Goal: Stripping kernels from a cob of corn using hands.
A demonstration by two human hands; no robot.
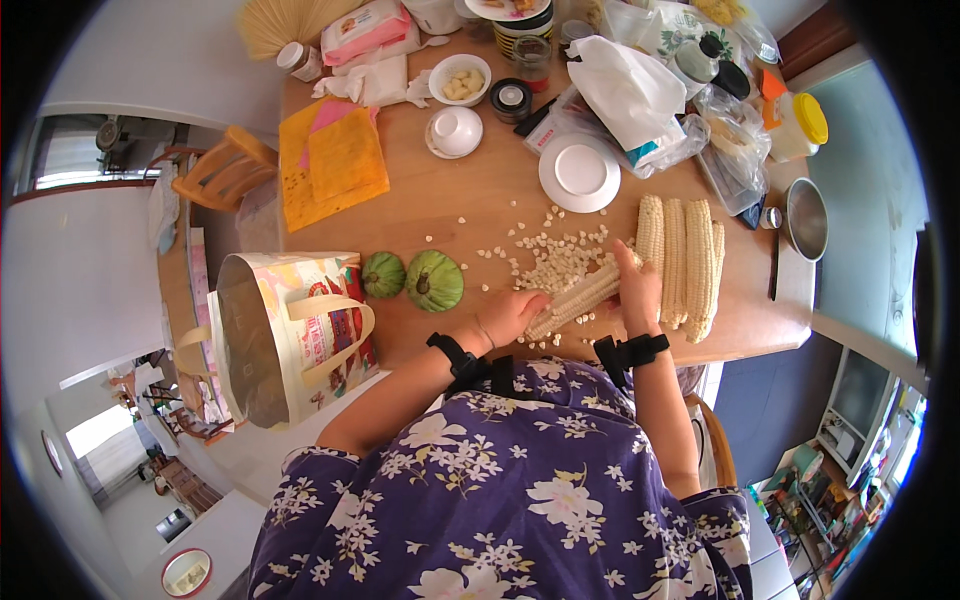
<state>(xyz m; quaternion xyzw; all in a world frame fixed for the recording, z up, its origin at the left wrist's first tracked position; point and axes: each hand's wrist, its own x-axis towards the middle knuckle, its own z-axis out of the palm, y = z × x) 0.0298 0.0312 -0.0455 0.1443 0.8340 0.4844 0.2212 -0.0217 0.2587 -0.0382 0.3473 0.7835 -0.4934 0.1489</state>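
Note:
A pale ear of corn (pixel 578 300) is held slantwise over the near part of the table. My left hand (pixel 512 316) closes around its lower left end. At the upper right end, my right hand (pixel 640 290) grips it with the thumb laid along the top. Beneath and behind the ear spreads a scatter of loose white corn kernels (pixel 560 262), with stray ones further left. Just right of my right hand lie several whole corn cobs (pixel 676 262) side by side. Part of the ear's surface is hidden under my fingers.
Two green squashes (pixel 434 281) sit left of the kernels, beside a printed tote bag (pixel 300 340) at the table edge. An upturned white bowl (pixel 580 172) lies behind the kernels. A steel bowl (pixel 806 218) stands far right. Yellow cloths (pixel 340 160), bags and jars crowd the back.

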